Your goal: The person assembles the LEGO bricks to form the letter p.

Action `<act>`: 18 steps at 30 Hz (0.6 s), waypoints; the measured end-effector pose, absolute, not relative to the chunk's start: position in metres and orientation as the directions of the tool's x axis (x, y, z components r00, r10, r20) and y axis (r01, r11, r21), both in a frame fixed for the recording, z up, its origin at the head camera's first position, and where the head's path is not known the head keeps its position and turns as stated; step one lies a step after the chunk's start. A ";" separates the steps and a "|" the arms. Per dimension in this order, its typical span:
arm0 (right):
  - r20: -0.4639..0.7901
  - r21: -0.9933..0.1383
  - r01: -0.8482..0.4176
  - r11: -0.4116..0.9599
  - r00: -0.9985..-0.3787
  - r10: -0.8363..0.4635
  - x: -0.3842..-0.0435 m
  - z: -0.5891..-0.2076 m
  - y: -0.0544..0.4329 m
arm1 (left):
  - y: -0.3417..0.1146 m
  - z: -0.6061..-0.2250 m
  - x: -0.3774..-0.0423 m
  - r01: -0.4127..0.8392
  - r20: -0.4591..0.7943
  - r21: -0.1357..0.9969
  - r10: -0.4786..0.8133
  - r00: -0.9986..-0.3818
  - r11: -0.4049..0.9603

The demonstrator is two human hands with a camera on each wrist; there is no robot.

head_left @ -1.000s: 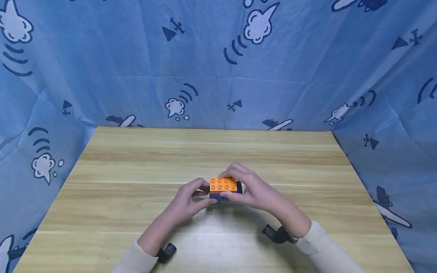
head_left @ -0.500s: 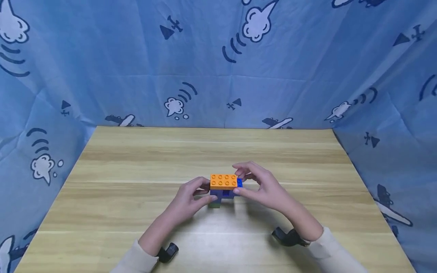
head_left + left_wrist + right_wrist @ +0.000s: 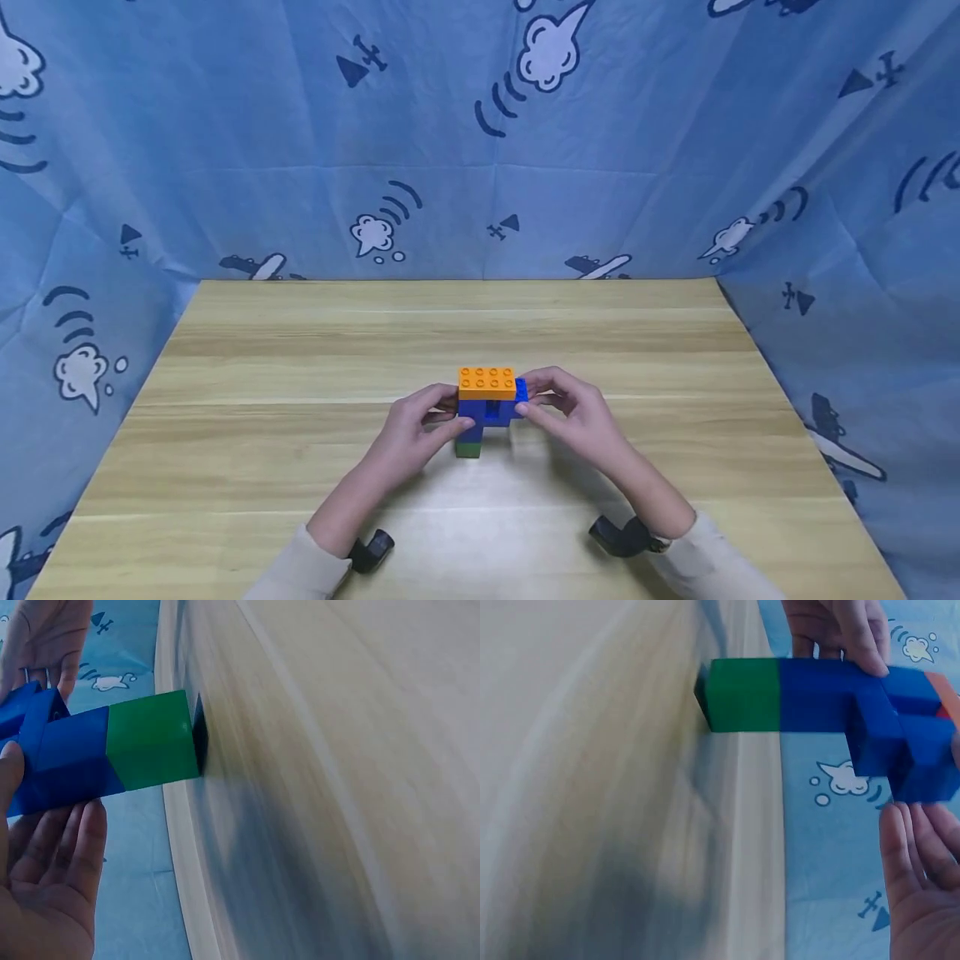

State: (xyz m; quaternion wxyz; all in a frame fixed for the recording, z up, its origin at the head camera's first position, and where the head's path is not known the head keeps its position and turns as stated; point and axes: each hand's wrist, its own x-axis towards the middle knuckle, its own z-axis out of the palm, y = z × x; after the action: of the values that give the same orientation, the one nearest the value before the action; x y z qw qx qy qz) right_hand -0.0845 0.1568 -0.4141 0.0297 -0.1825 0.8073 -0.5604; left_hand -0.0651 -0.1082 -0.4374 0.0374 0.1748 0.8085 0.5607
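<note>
In the head view a toy-brick model stands over the table's middle: an orange brick [image 3: 487,382] with studs on top, blue bricks [image 3: 471,412] below it, and a green brick [image 3: 468,449] at the bottom left. My left hand [image 3: 415,427] pinches the blue bricks from the left, thumb in front and fingers behind. On the other side, my right hand [image 3: 573,406] pinches the blue brick jutting out at the right [image 3: 521,389]. A small red part [image 3: 943,713] shows beside the orange one in the right wrist view. Whether the green brick touches the table cannot be told.
The wood-grain table [image 3: 300,333] stretches around the hands. A blue printed curtain [image 3: 450,125] hangs behind it and along both sides. Black wrist straps or mounts [image 3: 626,535] sit near both sleeves.
My right hand has let go of the orange brick and moved right, onto the jutting blue brick. The model's top has shifted away from me, showing more of its front. My left hand keeps its hold.
</note>
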 end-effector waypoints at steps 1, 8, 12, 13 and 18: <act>0.165 -0.919 -0.260 0.296 -0.936 -0.310 -0.084 -0.415 0.156 | -0.107 -0.437 -0.066 0.236 0.133 0.920 0.318 -0.939 0.313; 0.123 -0.912 -0.189 0.363 -0.973 -0.197 -0.085 -0.418 0.147 | -0.099 -0.438 -0.065 0.160 0.075 0.918 0.236 -0.969 0.363; 0.090 -0.893 -0.152 0.423 -0.982 -0.164 -0.088 -0.417 0.144 | -0.095 -0.438 -0.067 0.123 0.054 0.923 0.193 -0.980 0.364; 0.085 -0.889 -0.147 0.434 -0.984 -0.160 -0.089 -0.417 0.144 | -0.094 -0.437 -0.068 0.117 0.051 0.924 0.187 -0.981 0.363; 0.073 -0.864 -0.140 0.484 -0.985 -0.155 -0.094 -0.415 0.141 | -0.090 -0.435 -0.072 0.113 0.048 0.914 0.172 -0.984 0.389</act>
State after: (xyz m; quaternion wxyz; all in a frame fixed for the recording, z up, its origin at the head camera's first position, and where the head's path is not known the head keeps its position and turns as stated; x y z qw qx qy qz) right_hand -0.0937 0.1412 -0.4152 0.0075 -0.0858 0.8615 -0.5004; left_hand -0.0716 -0.0898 -0.4353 0.0269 0.0854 0.8330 0.5460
